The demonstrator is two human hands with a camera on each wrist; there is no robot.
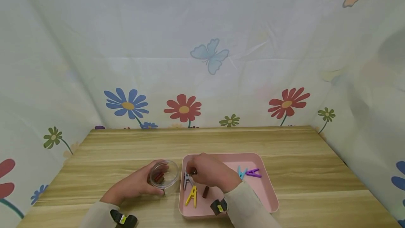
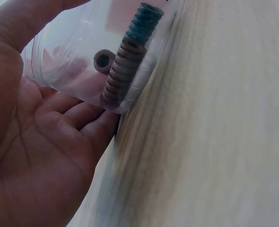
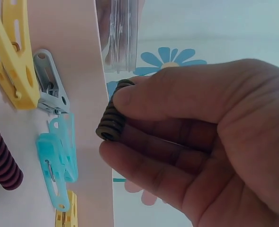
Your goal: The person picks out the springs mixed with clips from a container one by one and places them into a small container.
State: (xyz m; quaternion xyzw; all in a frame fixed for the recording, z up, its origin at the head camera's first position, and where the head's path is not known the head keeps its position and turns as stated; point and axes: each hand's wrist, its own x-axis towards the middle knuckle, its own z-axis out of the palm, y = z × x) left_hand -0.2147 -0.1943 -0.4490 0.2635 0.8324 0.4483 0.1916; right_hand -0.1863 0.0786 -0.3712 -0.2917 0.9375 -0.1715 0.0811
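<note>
My left hand [image 1: 139,183] grips a clear plastic jar [image 1: 165,174] from its left side, standing on the table left of the tray. Inside the jar, the left wrist view shows a teal coil spring [image 2: 145,22] and brown coil springs [image 2: 124,71]. Over the tray's left part, my right hand [image 1: 212,172] pinches a dark coil spring [image 3: 114,113] between thumb and fingers. Below that hand a dark red coil spring [image 1: 205,192] lies in the pink tray [image 1: 221,157]. A yellow clothespin [image 1: 191,196] and a grey clothespin [image 1: 186,181] lie near the tray's left edge.
Toward the tray's right side lie a light blue clothespin [image 1: 242,172] and a purple clothespin [image 1: 254,173]. Another yellow clothespin [image 3: 66,213] shows in the right wrist view. The wooden table [image 1: 152,147] ends at a flowered cloth [image 1: 246,80] behind and on both sides.
</note>
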